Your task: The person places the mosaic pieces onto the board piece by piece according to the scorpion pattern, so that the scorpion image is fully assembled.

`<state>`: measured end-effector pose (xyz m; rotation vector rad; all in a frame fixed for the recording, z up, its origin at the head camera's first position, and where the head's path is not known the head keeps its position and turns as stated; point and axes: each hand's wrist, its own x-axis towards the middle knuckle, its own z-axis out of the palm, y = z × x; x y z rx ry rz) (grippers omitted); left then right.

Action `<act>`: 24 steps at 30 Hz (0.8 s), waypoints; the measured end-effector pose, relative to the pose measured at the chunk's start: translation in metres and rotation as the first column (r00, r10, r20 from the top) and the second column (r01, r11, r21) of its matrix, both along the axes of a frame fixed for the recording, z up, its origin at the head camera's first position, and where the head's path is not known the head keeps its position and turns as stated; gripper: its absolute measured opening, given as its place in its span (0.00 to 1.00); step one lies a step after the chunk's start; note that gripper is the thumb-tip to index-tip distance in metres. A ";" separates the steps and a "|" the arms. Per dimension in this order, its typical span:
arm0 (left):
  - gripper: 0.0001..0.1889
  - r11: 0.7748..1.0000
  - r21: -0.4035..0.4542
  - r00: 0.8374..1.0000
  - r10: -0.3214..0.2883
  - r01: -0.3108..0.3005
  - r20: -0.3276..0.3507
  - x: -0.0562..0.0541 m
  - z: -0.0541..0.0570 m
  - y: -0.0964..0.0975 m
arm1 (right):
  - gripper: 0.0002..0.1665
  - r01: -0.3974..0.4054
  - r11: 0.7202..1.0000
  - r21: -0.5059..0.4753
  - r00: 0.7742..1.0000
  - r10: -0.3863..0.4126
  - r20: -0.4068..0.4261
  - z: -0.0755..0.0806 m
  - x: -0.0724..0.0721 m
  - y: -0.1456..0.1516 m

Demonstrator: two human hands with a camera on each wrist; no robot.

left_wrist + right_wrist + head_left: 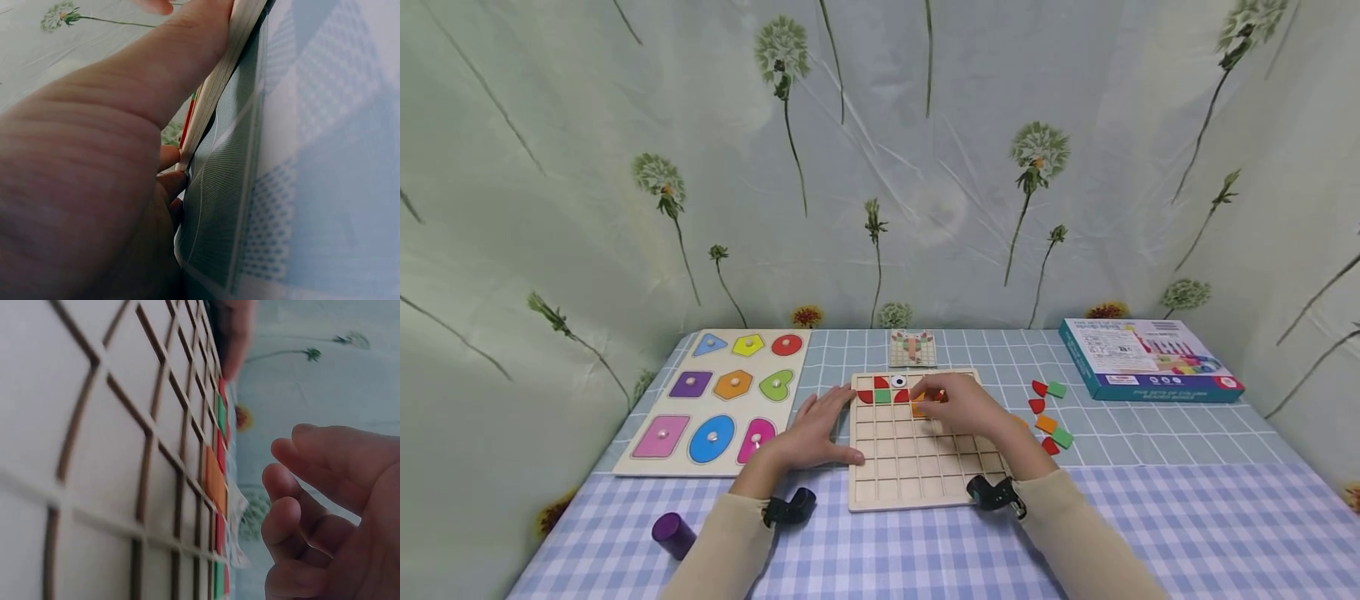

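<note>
A wooden grid board (887, 467) lies flat in front of me. Its upper rows hold red and green tiles (882, 397), a white eye tile (899, 382) and orange tiles (917, 408). My left hand (812, 435) rests along the board's left edge, fingers extended and thumb spread; the left wrist view shows the thumb against the board's side (212, 106). Over the upper right of the grid is my right hand (962, 408). In the right wrist view its loosely bent fingers (281, 519) are apart from the orange tile (215, 478), with nothing visible between them.
Loose red, green and orange tiles (1047, 424) lie right of the board. A pattern card (913, 348) is behind it. A knobbed shape puzzle (726, 360) lies left, a purple cylinder (673, 535) near the left forearm, and a flat box (1150, 358) at back right.
</note>
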<state>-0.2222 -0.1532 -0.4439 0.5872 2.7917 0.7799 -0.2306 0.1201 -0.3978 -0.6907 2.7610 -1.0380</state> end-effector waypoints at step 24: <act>0.58 1.000 -0.003 1.000 0.014 -0.014 -0.001 0.000 0.000 0.001 | 0.17 0.134 0.990 0.032 0.978 -0.137 0.154 0.012 -0.007 0.073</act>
